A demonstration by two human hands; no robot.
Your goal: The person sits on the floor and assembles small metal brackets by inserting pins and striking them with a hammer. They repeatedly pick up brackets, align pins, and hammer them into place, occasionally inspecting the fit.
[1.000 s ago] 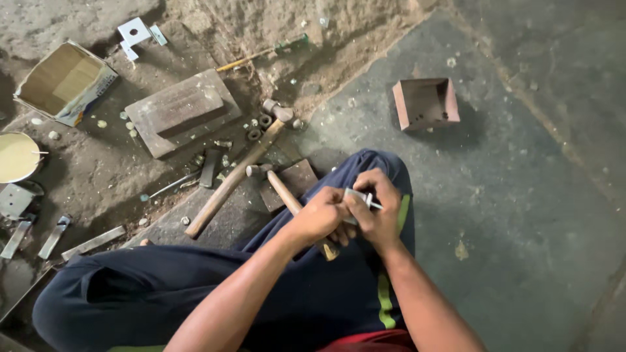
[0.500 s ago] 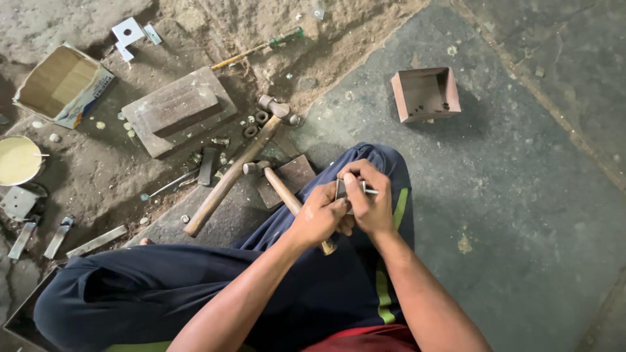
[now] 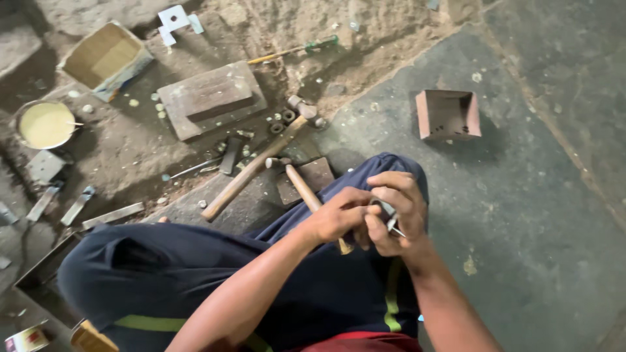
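- Left hand (image 3: 339, 215) and right hand (image 3: 394, 212) meet over the knee, both pinching a small metal piece (image 3: 386, 214).
- A small hammer (image 3: 306, 192) lies under the left hand.
- A long hammer (image 3: 257, 166) rests on the floor just beyond it.
- An open metal box (image 3: 448, 115) sits well apart.

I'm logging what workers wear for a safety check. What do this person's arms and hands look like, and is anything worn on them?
Both arms are bare from the elbow down: no sleeves, gloves, watch or rings show on the left hand or the right hand. Below them are dark navy trousers with a yellow-green side stripe.
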